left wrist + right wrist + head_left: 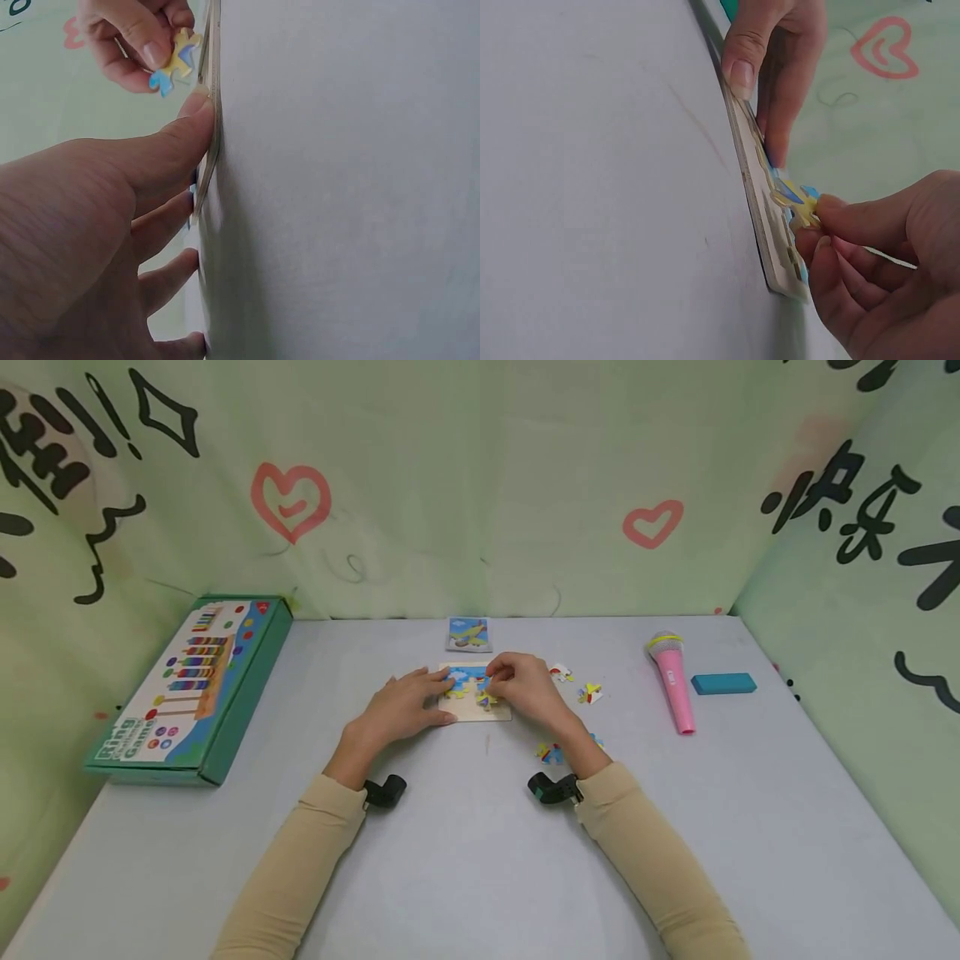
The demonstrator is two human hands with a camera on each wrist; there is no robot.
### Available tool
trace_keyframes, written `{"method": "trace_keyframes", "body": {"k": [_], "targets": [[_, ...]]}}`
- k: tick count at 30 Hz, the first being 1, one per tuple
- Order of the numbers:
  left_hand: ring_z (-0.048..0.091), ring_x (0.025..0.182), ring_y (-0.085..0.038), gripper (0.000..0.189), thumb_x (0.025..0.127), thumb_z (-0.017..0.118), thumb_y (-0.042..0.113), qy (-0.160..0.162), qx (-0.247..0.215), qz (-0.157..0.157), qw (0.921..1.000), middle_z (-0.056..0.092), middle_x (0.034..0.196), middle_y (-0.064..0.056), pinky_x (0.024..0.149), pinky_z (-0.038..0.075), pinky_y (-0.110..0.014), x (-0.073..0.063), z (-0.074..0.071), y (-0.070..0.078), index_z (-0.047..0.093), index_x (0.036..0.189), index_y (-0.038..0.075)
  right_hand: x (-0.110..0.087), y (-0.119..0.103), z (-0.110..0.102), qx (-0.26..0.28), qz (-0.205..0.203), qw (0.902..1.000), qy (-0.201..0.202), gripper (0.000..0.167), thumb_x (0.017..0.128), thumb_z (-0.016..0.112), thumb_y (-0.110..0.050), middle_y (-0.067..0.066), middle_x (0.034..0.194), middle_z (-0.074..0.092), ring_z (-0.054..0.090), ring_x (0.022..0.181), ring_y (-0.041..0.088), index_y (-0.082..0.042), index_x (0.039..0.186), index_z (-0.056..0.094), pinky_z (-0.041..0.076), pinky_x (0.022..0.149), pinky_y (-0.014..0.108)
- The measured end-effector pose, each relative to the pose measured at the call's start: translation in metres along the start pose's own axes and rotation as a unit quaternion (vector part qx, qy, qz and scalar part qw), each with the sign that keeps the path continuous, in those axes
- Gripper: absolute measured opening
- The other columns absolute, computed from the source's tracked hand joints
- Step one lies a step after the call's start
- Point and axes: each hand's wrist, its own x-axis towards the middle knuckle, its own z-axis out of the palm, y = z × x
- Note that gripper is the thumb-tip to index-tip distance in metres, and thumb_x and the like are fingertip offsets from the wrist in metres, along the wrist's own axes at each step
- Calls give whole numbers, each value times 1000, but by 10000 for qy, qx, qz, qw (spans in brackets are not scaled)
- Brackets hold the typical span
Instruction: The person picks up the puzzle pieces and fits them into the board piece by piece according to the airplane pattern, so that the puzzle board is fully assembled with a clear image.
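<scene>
A thin wooden puzzle board [472, 713] lies in the middle of the table, partly filled with blue and yellow pieces. My left hand [400, 705] rests at its left side, thumb on the near corner, other fingers stretched out and spread. In the left wrist view the thumb presses the board's edge [214, 90]. My right hand [528, 688] is over the board's right part. Between its thumb and fingers it pinches a yellow and blue jigsaw piece [799, 201], tilted close above the board.
Loose jigsaw pieces [590, 693] lie right of the board, some near the right wrist. A small picture card [468, 635] is behind it. Further right are a pink toy microphone [677, 689] and a teal block [723, 683]. A big green toy box [191, 693] stands at the left.
</scene>
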Motion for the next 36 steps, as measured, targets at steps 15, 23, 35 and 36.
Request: {"method": "trace_keyframes", "body": {"k": [15,23,35,36], "targets": [[26,153,-30,68,92,66,48,72,15,47,10000,35,162,2,117,20,-70,-2,0,1,44,150,21,20,-4,20,-573,-109,9982,119,10,87,72,-5,13,88,71,63,79,20,-1,96,71,49,70,27],[26,153,-29,68,92,66,49,76,87,16,9999,34,162,4,118,19,-69,-2,-1,1,44,151,22,26,-13,23,-1104,34,9939,-42,7,86,73,-6,11,83,66,57,75,20,-3,92,71,44,67,27],[26,153,-29,68,92,66,48,77,88,25,9999,34,162,3,117,19,-70,-1,0,0,43,151,22,25,-16,27,-1167,247,9928,97,5,86,72,-5,10,79,64,52,68,19,-3,90,71,41,60,26],[26,153,-29,68,92,66,48,86,60,35,9999,34,162,3,117,19,-70,-2,0,1,44,151,22,25,-15,27,-1163,244,9929,110,5,86,72,-5,10,78,63,52,68,19,-3,90,71,40,60,26]]}}
